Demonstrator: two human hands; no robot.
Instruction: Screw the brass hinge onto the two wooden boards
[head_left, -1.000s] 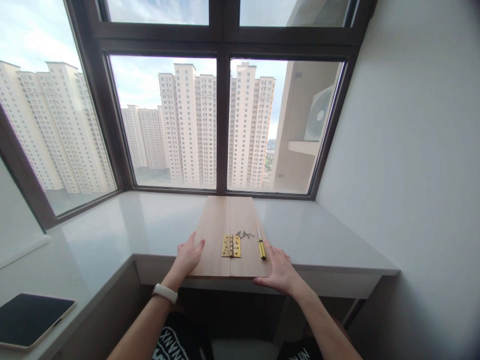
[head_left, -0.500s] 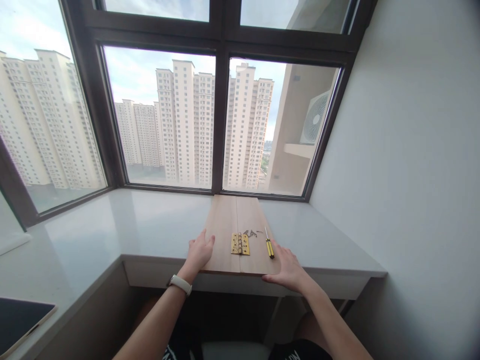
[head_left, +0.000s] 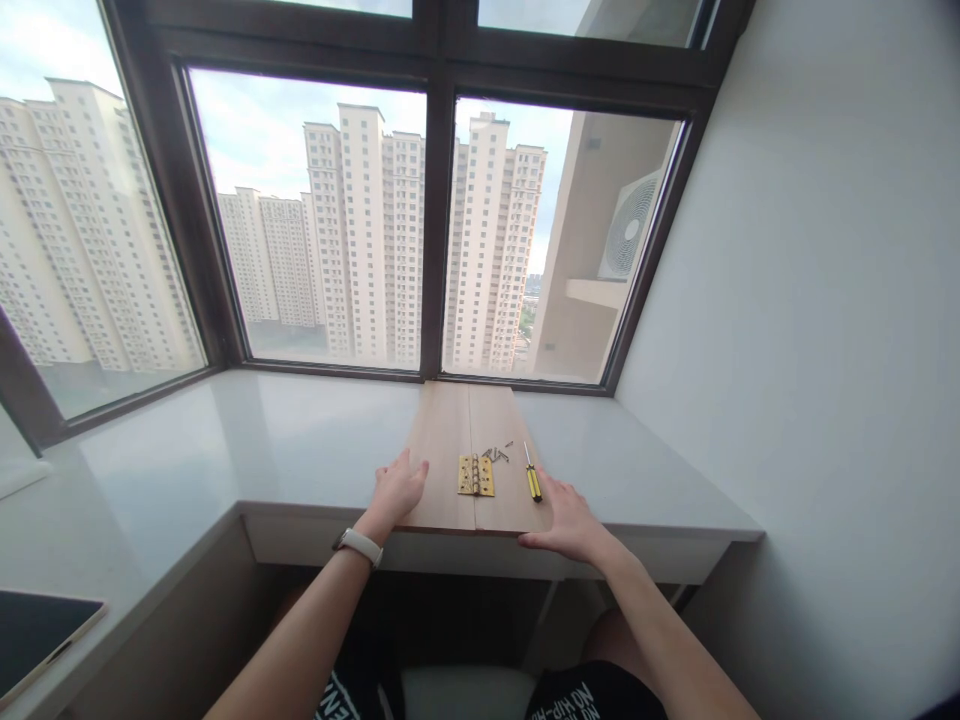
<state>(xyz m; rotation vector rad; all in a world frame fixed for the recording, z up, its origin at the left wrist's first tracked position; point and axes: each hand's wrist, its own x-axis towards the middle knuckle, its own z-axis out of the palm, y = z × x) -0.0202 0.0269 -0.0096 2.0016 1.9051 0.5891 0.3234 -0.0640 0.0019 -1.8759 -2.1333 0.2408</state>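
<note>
Two light wooden boards (head_left: 442,430) lie side by side on the white sill, a seam running between them. A brass hinge (head_left: 476,476) rests across the seam near the front. Several small screws (head_left: 496,455) are scattered just behind it on the right board. A yellow and black screwdriver (head_left: 532,480) lies near that board's right edge, tip pointing toward the window. My left hand (head_left: 399,490) rests at the left board's outer edge, fingers apart. At the right board's front corner is my right hand (head_left: 568,517), its fingers spread and the thumb along the front edge.
The white sill (head_left: 315,430) extends to both sides, with a dark window frame (head_left: 439,200) behind it. A dark flat device (head_left: 45,640) lies at the lower left. A white wall (head_left: 840,250) stands on the right.
The screws lie in a slightly different spread on the right board. The whole view has shifted a little; both hands stay at the boards' edges.
</note>
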